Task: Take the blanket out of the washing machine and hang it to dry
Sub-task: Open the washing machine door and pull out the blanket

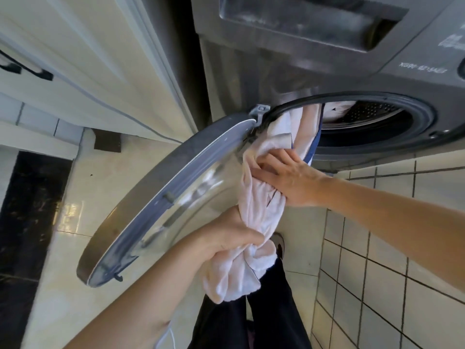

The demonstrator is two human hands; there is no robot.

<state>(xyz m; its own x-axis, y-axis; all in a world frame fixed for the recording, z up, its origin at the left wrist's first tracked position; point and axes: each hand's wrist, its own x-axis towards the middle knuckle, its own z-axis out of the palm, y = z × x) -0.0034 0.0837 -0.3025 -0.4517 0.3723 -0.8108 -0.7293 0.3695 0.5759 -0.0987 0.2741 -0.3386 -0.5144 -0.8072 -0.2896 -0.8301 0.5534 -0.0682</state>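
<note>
Half out of the drum opening, the pale pink and white twisted blanket runs as a thick rope from the far right down toward you in the middle of the view; a thin dark blue edge shows along its right side near the opening. Its far end is still inside the perforated metal drum, and its near end hangs in a loose bunch over your dark trousers.

Your left hand is clenched around the near part of the blanket, fingers wrapped tight where the cloth is knotted into folds. Your right hand is farther along, nearer the opening, pressed onto the cloth with the fingers curled into a fold and the thumb spread along it; it is grasping the blanket too.

The dark grey front-loading washing machine fills the far right, with a black rubber seal around the opening and a recessed detergent drawer above it. Its round glass door with a grey rim stands swung open to the left, hinged beside the blanket, and the cloth lies just beside the door's inner glass bowl.

Left of the machine is a cream panelled cabinet with a black handle. The glossy cream floor lies below the door, and small white square tiles with dark grout cover the area on the near right. One shoe shows just past the blanket's near bunch.
</note>
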